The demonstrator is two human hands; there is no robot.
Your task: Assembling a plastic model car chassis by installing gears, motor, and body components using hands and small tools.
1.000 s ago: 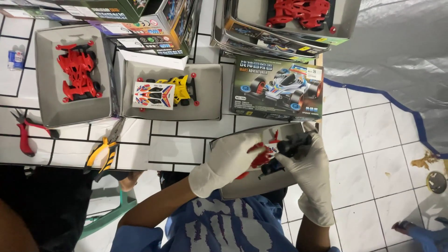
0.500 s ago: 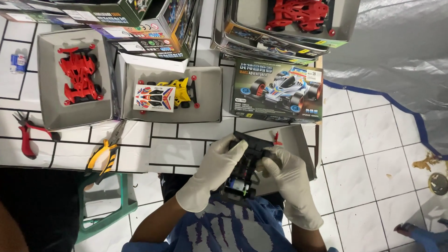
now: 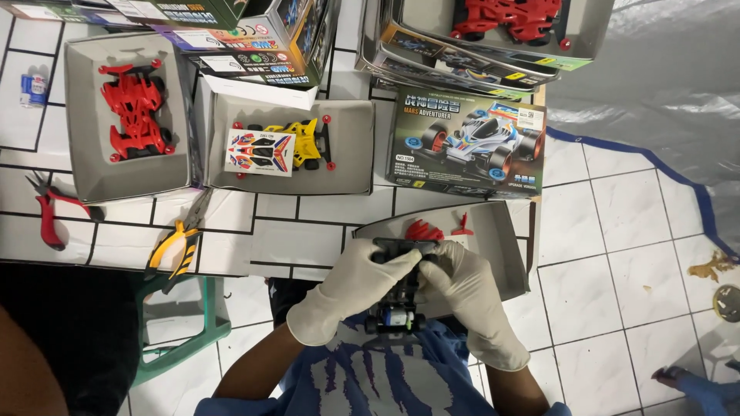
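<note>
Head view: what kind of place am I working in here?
Probably a home hobby bench for toy car kits: a white tiled tabletop, grey trays with a red car body, yellow-handled pliers, and gloved hands on a black chassis.

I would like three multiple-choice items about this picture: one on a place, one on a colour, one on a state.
1. Where do the yellow-handled pliers lie?
A. Inside the tray with the yellow car body
B. On the white tiled table, below that tray
C. On the floor beside the green stool

2. What colour is the car body in the leftmost tray?
A. Red
B. Blue
C. White

3. How is the black toy car chassis held?
A. It lies alone in a tray
B. One hand holds it
C. Both gloved hands grip it

Key: 1 B, the pliers rest on the tiles under the tray edge. 2 A, the shell is plainly red. 3 C, the left hand and right hand both clasp it.
</note>
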